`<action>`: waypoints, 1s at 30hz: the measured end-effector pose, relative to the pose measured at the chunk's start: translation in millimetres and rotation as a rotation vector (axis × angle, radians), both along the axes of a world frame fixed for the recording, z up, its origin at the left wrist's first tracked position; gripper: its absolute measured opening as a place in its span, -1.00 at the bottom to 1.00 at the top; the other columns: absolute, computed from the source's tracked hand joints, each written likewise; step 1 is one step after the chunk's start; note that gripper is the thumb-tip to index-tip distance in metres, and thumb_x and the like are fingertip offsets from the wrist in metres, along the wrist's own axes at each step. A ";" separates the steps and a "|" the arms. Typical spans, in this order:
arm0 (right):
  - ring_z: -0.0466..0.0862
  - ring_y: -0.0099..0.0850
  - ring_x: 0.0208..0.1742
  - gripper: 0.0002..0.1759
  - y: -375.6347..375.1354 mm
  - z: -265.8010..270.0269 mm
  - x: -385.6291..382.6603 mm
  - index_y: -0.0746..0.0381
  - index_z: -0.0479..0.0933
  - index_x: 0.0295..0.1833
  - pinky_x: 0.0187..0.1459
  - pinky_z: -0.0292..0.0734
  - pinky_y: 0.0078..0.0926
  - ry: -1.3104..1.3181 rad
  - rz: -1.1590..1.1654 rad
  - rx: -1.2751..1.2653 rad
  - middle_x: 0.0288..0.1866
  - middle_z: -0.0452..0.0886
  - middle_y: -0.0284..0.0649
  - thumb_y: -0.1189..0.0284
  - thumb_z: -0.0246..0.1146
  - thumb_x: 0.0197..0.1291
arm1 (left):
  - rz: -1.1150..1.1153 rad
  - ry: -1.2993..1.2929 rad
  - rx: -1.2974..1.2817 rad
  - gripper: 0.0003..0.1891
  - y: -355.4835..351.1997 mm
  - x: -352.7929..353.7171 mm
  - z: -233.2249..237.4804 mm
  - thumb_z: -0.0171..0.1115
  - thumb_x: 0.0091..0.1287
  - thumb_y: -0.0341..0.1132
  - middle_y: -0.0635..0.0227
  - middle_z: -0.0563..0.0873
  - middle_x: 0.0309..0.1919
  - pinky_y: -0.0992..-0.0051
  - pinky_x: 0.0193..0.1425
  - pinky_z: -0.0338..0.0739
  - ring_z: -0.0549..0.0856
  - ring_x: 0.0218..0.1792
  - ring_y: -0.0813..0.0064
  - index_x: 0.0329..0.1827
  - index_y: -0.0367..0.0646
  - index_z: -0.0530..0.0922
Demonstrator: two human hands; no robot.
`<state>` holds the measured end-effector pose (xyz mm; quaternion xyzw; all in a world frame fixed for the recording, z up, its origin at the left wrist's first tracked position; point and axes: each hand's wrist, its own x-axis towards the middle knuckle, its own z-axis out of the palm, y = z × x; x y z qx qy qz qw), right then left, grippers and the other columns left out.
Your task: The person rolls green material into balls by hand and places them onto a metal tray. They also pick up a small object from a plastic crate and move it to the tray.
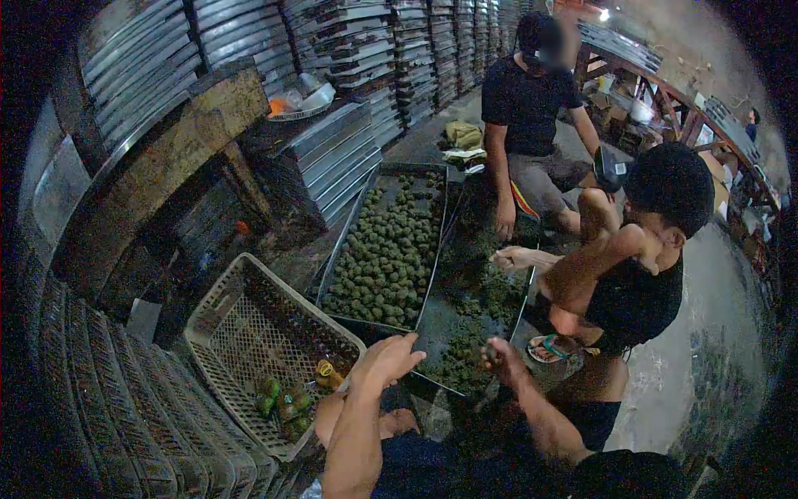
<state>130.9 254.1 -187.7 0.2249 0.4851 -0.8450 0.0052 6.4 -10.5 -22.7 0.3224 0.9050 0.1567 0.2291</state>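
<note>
My left hand [389,363] is stretched out, fingers extended and holding nothing, above the near corner of the tray of balls. My right hand [502,359] has its fingers curled round a small dark lump, over the near end of a second metal tray [431,339]. Loose dark green, crumbly material [467,353] lies in clumps on that tray. To its left, a deep metal tray [326,287] contains many rough, dark green balls [386,270], most densely packed toward its near half.
A plastic crate [218,312] at left holds green items [284,406] and a yellow-capped bottle [327,372]. Two people [532,104] [657,249] sit along the right tray, one reaching over it. Stacked metal trays [353,54] line the back; a wooden bench [179,137] stands left.
</note>
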 end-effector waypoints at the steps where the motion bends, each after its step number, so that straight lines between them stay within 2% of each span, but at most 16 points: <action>1: 0.59 -0.39 -0.30 -0.69 1.3 -0.5 6.6 0.16 0.52 -0.13 -0.35 0.55 -0.45 0.031 -0.115 -0.267 -0.35 0.57 -0.26 0.13 0.25 0.25 | -0.001 -0.003 0.002 -0.48 1.4 0.1 0.9 0.09 0.33 -0.05 0.03 0.58 0.11 0.19 0.21 0.43 0.55 0.14 0.05 0.22 -0.23 0.41; 3: 0.58 -0.39 -0.33 -0.71 3.5 -28.5 2.9 0.13 0.52 -0.21 -0.28 0.54 -0.41 0.023 -0.102 -0.319 -0.33 0.57 -0.26 0.12 0.21 0.28 | -0.017 0.052 0.051 -0.47 4.3 -1.0 5.0 0.10 0.33 -0.06 0.03 0.58 0.11 0.20 0.20 0.44 0.56 0.12 0.05 0.24 -0.24 0.42; 5: 0.57 -0.41 -0.36 -0.64 -1.5 -50.4 -6.7 0.12 0.51 -0.35 -0.26 0.48 -0.41 -0.325 0.068 0.154 -0.43 0.55 -0.30 0.05 0.16 0.30 | -0.022 0.046 0.062 -0.46 7.2 -3.0 3.7 0.10 0.33 -0.05 0.02 0.59 0.10 0.20 0.19 0.45 0.57 0.11 0.04 0.25 -0.24 0.41; 7: 0.55 -0.43 -0.39 -0.54 -6.0 -78.7 -18.8 0.16 0.52 -0.41 -0.27 0.41 -0.43 -0.383 0.071 0.326 -0.51 0.54 -0.32 -0.02 0.14 0.29 | -0.023 0.039 0.069 -0.46 7.9 -2.8 0.4 0.10 0.33 -0.05 0.02 0.59 0.10 0.20 0.18 0.46 0.57 0.10 0.03 0.26 -0.23 0.41; 10: 0.55 -0.44 -0.44 -0.55 -29.9 -50.1 -29.1 0.20 0.55 -0.37 -0.32 0.40 -0.46 -0.489 -0.079 0.732 -0.48 0.59 -0.32 0.01 0.16 0.28 | -0.023 0.072 0.105 -0.46 8.2 0.1 -3.0 0.11 0.32 -0.06 0.01 0.60 0.07 0.18 0.15 0.48 0.59 0.07 0.02 0.25 -0.23 0.42; 12: 0.60 -0.43 -0.40 -0.59 -32.4 -38.7 -25.7 0.23 0.59 -0.25 -0.31 0.46 -0.42 -0.342 0.182 0.660 -0.31 0.65 -0.25 0.05 0.20 0.27 | -0.024 0.008 0.065 -0.47 8.6 0.3 0.6 0.13 0.31 -0.04 -0.02 0.60 0.06 0.18 0.19 0.43 0.56 0.11 0.02 0.23 -0.22 0.42; 13: 0.60 -0.43 -0.40 -0.59 -31.2 -30.1 -20.8 0.23 0.59 -0.25 -0.31 0.46 -0.42 -0.345 0.189 0.663 -0.31 0.65 -0.25 0.05 0.20 0.27 | -0.018 0.004 0.067 -0.47 6.9 0.3 -1.4 0.13 0.31 -0.04 -0.02 0.60 0.06 0.18 0.19 0.43 0.56 0.11 0.02 0.23 -0.22 0.42; 16: 0.61 -0.40 -0.40 -0.63 -24.8 6.1 -3.5 0.19 0.57 -0.27 -0.34 0.49 -0.41 -0.044 0.216 0.342 -0.28 0.65 -0.23 0.07 0.23 0.25 | -0.015 0.030 0.102 -0.47 1.7 -1.8 -3.1 0.13 0.31 -0.05 -0.02 0.61 0.05 0.17 0.19 0.44 0.56 0.11 0.01 0.22 -0.22 0.42; 18: 0.59 -0.39 -0.44 -0.64 -8.1 6.1 13.2 0.17 0.54 -0.28 -0.35 0.49 -0.41 -0.250 0.012 -0.321 -0.32 0.63 -0.22 0.07 0.25 0.23 | -0.002 0.024 0.077 -0.47 1.4 -1.9 6.5 0.13 0.32 -0.05 -0.03 0.61 0.05 0.17 0.19 0.43 0.56 0.11 0.01 0.22 -0.23 0.42; 21: 0.58 -0.37 -0.44 -0.63 -5.3 -17.7 19.1 0.15 0.50 -0.33 -0.35 0.48 -0.39 -0.192 -0.006 -0.327 -0.36 0.61 -0.23 0.05 0.22 0.25 | -0.010 0.009 0.038 -0.48 2.1 -4.5 13.3 0.11 0.32 -0.09 0.02 0.58 0.09 0.17 0.15 0.46 0.56 0.10 0.02 0.25 -0.23 0.39; 22: 0.57 -0.34 -0.41 -0.54 0.7 -43.1 16.6 0.18 0.53 -0.31 -0.32 0.44 -0.32 -0.287 0.136 -0.079 -0.37 0.61 -0.19 -0.04 0.20 0.24 | -0.011 0.008 0.037 -0.48 1.5 -4.6 12.0 0.11 0.32 -0.09 0.02 0.58 0.09 0.17 0.15 0.46 0.56 0.10 0.02 0.25 -0.23 0.39; 23: 0.57 -0.34 -0.41 -0.54 -8.8 -39.0 12.2 0.18 0.53 -0.31 -0.32 0.44 -0.32 -0.289 0.133 -0.081 -0.37 0.61 -0.19 -0.04 0.20 0.24 | 0.000 -0.002 0.055 -0.48 1.4 -4.5 10.0 0.11 0.33 -0.09 0.01 0.57 0.11 0.18 0.16 0.45 0.55 0.12 0.04 0.26 -0.21 0.39; 24: 0.55 -0.34 -0.41 -0.48 -24.8 -32.6 1.7 0.21 0.54 -0.32 -0.33 0.41 -0.30 -0.351 0.024 0.218 -0.39 0.59 -0.21 -0.09 0.19 0.21 | 0.010 -0.011 0.074 -0.47 1.3 -4.4 8.9 0.11 0.33 -0.09 0.00 0.56 0.13 0.20 0.18 0.44 0.54 0.14 0.05 0.28 -0.20 0.38; 26: 0.49 -0.37 -0.39 -0.36 -27.2 -33.9 -12.5 0.29 0.58 -0.31 -0.27 0.39 -0.23 -0.552 0.067 0.674 -0.43 0.55 -0.23 -0.18 0.20 0.14 | 0.051 -0.028 0.153 -0.46 -14.5 -4.3 10.1 0.11 0.33 -0.08 -0.01 0.56 0.13 0.20 0.19 0.43 0.54 0.15 0.05 0.30 -0.18 0.37; 29: 0.48 -0.40 -0.38 -0.41 -34.7 -25.4 -21.2 0.29 0.58 -0.33 -0.25 0.40 -0.25 -0.347 0.090 0.828 -0.45 0.53 -0.25 -0.11 0.24 0.14 | 0.248 -0.012 0.269 -0.41 -35.9 4.9 37.9 0.13 0.32 -0.05 -0.02 0.55 0.14 0.21 0.21 0.42 0.52 0.18 0.04 0.34 -0.18 0.34; 30: 0.50 -0.42 -0.36 -0.52 -33.5 -22.7 -14.0 0.25 0.58 -0.30 -0.26 0.42 -0.30 -0.168 0.168 0.708 -0.42 0.56 -0.26 -0.02 0.25 0.17 | 0.275 -0.039 0.261 -0.42 -45.9 4.9 32.7 0.13 0.32 -0.05 -0.04 0.55 0.15 0.20 0.22 0.41 0.53 0.17 0.03 0.32 -0.20 0.36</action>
